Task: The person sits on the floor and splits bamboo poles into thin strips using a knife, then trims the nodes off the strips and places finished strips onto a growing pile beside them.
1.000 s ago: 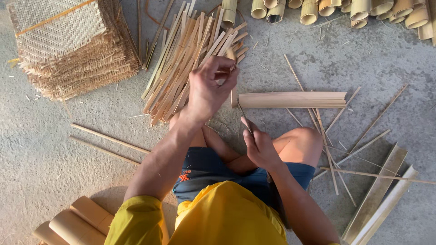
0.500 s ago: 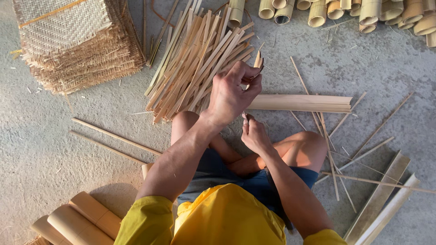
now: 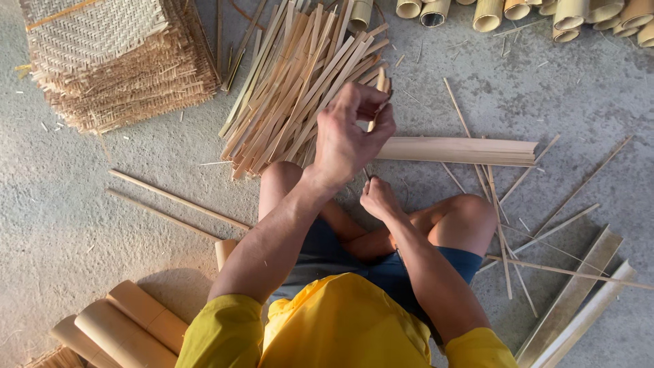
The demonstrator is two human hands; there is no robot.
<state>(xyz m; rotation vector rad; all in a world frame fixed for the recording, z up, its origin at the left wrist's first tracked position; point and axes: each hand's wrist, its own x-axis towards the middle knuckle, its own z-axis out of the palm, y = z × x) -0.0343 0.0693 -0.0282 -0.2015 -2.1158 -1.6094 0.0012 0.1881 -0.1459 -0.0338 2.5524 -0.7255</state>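
Note:
I sit cross-legged on a concrete floor. My left hand [image 3: 351, 133] is raised above my knees and pinches a short bamboo strip [image 3: 379, 92] between its fingertips, just right of a heap of split bamboo strips [image 3: 293, 82]. Lower down, by my shins, my right hand [image 3: 379, 199] is closed around a thin dark tool [image 3: 368, 174] whose tip pokes upward. A long split bamboo slat [image 3: 463, 150] lies on the floor just beyond both hands.
Woven bamboo mats [image 3: 109, 54] are stacked at the top left. Cut bamboo tubes [image 3: 545, 12] line the top right, with more tubes [image 3: 129, 324] at my lower left. Thin sticks [image 3: 504, 238] and two long slats [image 3: 579, 307] lie to my right.
My left hand has lifted off the strip heap and moved right, carrying one short strip. My right hand has stayed low by my legs, still closed on the dark tool.

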